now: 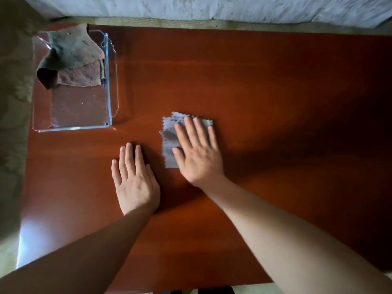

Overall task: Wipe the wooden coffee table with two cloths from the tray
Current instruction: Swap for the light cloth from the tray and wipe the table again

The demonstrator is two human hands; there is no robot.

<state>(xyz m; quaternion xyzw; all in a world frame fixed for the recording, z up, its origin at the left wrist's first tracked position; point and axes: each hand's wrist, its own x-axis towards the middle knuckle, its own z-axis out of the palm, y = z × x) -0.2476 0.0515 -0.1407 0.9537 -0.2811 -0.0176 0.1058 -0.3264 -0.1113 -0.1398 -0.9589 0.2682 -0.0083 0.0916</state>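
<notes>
A small grey cloth (169, 143) with zigzag edges lies flat near the middle of the red-brown wooden coffee table (265, 92). My right hand (197, 151) presses flat on it, fingers spread, covering its right half. My left hand (134, 177) rests flat on the bare wood just left of the cloth, holding nothing. A clear plastic tray (110, 81) stands at the table's far left corner. A crumpled brown cloth (74, 60) lies in the tray's far half.
A pale stone-like wall (212, 7) runs behind the table's far edge. Patterned beige carpet (12, 102) lies to the left of the table. Glare brightens the table's near left corner (31, 240).
</notes>
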